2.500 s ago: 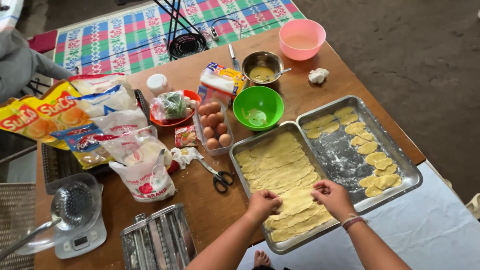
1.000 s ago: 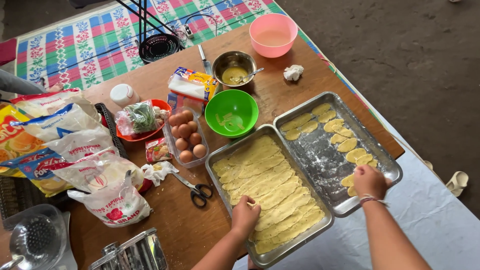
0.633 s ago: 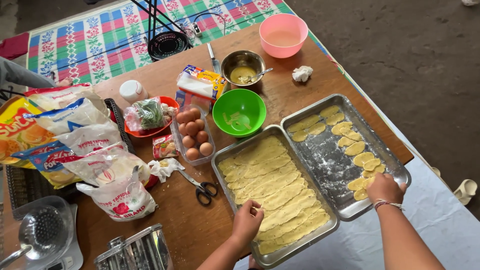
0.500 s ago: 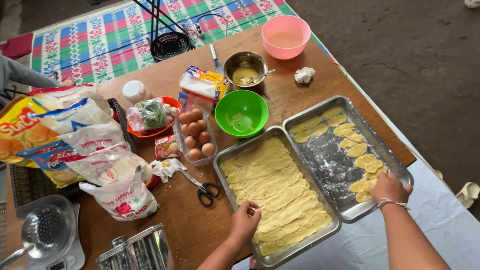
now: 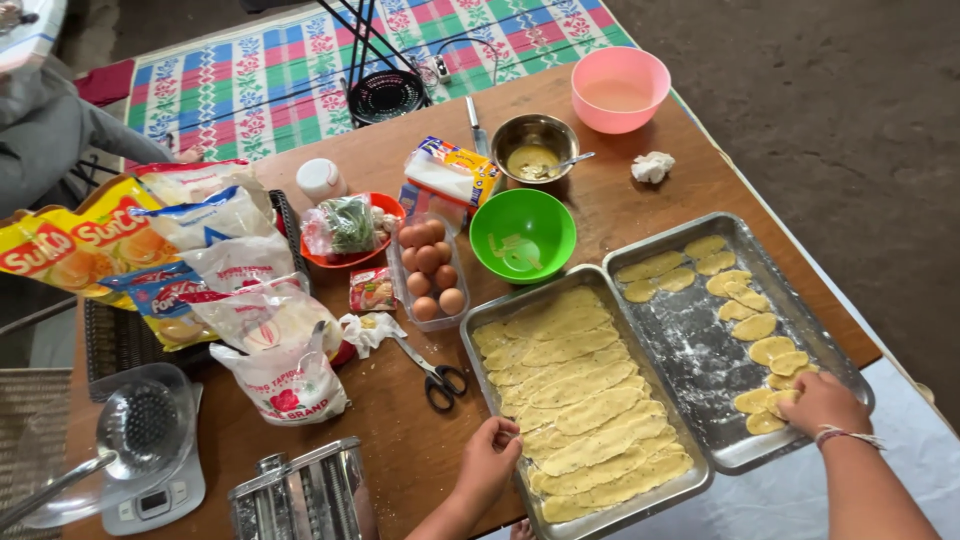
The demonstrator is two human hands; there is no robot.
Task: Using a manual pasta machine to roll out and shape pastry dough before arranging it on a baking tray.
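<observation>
The right hand (image 5: 822,403) grips a small dough piece (image 5: 778,400) over the floured tray (image 5: 690,345), best pressed flat just beside its neighbours, while the left hand (image 5: 489,458), clenched, steadies the strip-filled tray (image 5: 485,365).

A heap of soft bags fills the table's nine o'clock side: a yellow-and-red snack bag (image 5: 60,255), a blue-and-white bag (image 5: 205,215), and a white flour bag with red print (image 5: 290,385). A small red sachet (image 5: 372,290) lies just at three o'clock of them. A yellow, white and blue carton (image 5: 450,172) sits toward twelve o'clock, and a white kitchen scale with a small grey screen (image 5: 150,500) stands at seven o'clock.
</observation>
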